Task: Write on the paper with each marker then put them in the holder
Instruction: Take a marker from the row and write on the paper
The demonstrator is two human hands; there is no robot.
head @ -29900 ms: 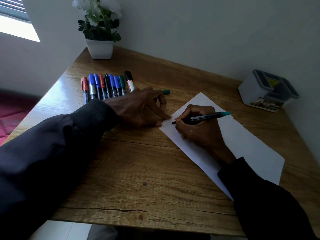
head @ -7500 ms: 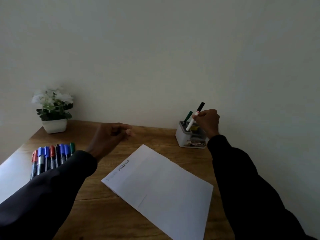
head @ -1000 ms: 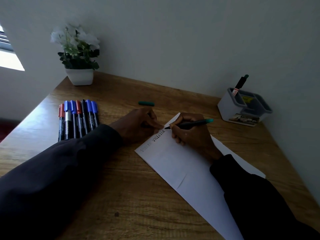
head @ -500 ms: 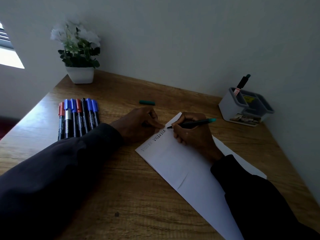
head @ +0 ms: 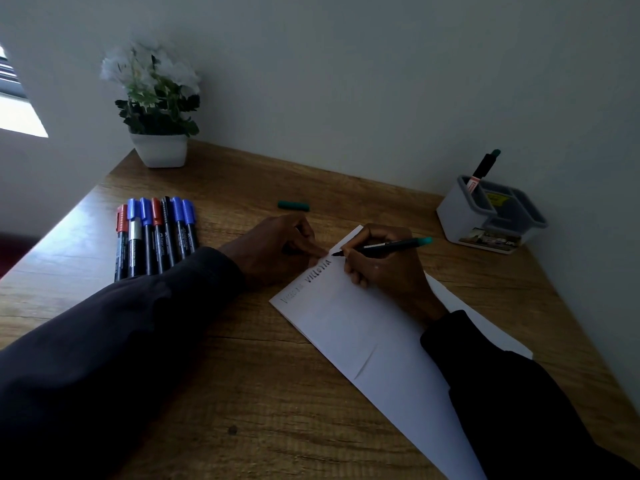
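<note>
A white sheet of paper (head: 360, 327) lies slantwise on the wooden desk, with dark lettering along its top edge. My right hand (head: 384, 268) grips a black marker with a teal end (head: 384, 247), its tip on the paper just past the lettering. My left hand (head: 277, 249) rests on the desk with its fingertips pressing the paper's top edge. The marker's teal cap (head: 293, 205) lies loose on the desk behind my left hand. A row of several capped markers (head: 156, 233) lies at the left. The grey and white holder (head: 485, 220) at the back right has markers (head: 483, 168) standing in it.
A white pot of white flowers (head: 157, 109) stands in the far left corner. The wall runs close along the back and the right side of the desk. A bright window shows at the far left edge.
The marker tip has shifted slightly along the top edge of the paper beside the lettering. My left hand stays pressed on the paper.
</note>
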